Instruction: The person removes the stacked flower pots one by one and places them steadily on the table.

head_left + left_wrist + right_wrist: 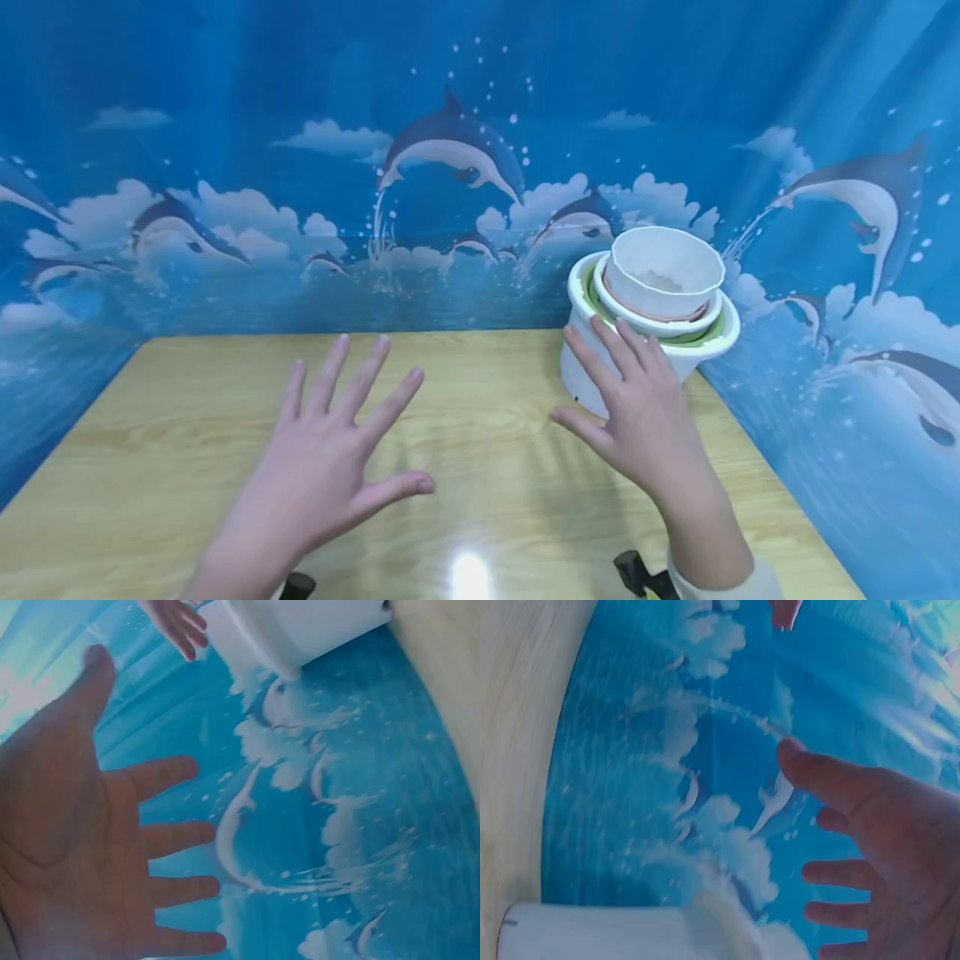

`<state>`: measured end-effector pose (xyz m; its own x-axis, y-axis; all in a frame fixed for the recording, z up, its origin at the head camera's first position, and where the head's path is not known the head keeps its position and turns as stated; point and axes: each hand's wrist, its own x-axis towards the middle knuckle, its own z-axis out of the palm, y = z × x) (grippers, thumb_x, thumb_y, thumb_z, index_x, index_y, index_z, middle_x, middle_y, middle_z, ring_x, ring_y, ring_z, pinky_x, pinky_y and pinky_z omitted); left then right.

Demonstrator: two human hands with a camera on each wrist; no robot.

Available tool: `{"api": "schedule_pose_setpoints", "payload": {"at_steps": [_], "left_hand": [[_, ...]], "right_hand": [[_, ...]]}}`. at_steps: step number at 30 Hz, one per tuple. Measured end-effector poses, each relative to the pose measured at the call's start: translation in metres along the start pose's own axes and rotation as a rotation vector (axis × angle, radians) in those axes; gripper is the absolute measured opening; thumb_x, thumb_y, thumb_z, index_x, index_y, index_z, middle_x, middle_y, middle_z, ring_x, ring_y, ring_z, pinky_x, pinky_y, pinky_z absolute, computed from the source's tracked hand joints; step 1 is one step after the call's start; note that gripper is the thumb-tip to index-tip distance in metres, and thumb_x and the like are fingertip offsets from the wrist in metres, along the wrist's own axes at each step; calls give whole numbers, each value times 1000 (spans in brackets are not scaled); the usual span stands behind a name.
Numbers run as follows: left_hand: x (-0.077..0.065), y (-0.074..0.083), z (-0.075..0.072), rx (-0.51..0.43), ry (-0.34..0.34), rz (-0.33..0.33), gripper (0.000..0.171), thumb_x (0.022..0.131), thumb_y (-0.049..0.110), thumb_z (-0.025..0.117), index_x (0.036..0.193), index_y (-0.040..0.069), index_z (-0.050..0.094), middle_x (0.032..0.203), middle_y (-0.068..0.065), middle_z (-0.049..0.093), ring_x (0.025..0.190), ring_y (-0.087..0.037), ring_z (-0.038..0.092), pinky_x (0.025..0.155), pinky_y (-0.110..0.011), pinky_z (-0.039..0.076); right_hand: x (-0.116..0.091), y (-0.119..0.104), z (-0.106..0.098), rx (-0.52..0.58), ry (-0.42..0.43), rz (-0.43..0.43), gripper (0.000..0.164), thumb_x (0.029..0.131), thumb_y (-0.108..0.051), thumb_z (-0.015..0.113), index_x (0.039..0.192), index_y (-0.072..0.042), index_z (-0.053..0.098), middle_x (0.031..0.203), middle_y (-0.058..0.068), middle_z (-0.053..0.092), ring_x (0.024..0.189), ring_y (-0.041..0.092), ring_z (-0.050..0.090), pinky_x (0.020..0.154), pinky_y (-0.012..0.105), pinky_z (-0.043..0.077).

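Note:
Both hands are held out with fingers straight and spread, palms turned away from the head camera, and neither holds anything. My left hand [322, 467] is over the left-middle part of the table; its bare palm [67, 832] fills the left side of the left wrist view. My right hand [645, 417] is nearest to a stack of nested pots [592, 375] and overlaps its front in the head view. The outermost pot is white and wide-rimmed, with a green layer inside it, then another white-rimmed pot, and a faceted white pot [660, 258] on top.
A light wood-grain table [480, 433] lies under the hands, with the stack at its back right corner. Blue curtains [300, 67] printed with dolphins hang along the back and sides. Black pieces [633, 573] show by both wrists.

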<state>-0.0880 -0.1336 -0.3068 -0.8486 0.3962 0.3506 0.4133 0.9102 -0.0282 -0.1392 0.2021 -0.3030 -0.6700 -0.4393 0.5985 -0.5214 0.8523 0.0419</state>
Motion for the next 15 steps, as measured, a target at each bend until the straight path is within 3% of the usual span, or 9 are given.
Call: {"api": "schedule_pose_setpoints", "payload": {"at_steps": [7,11,15], "left_hand": [[7,2,25,-16,-14,72,87,84,81,45,156,36,27,166,-8,18,150,-44,17,109,-74,22],[15,7,40,-55,7,138,84,86,71,57,156,36,29,163,-7,27,147,-42,28,107,-70,32],[24,13,49,-130,15,175,80,88,62,63,156,35,30,160,-4,34,144,-38,35,108,-63,37]], "right_hand": [[-4,27,17,-3,107,162,70,76,-32,85,138,-15,58,129,18,60,116,43,53,94,62,44],[-5,42,24,-2,132,252,63,75,-21,87,132,-13,62,120,17,62,110,42,53,90,62,44],[-5,56,32,-21,165,277,53,75,-12,86,124,-11,67,113,17,63,104,42,53,87,61,43]]}}
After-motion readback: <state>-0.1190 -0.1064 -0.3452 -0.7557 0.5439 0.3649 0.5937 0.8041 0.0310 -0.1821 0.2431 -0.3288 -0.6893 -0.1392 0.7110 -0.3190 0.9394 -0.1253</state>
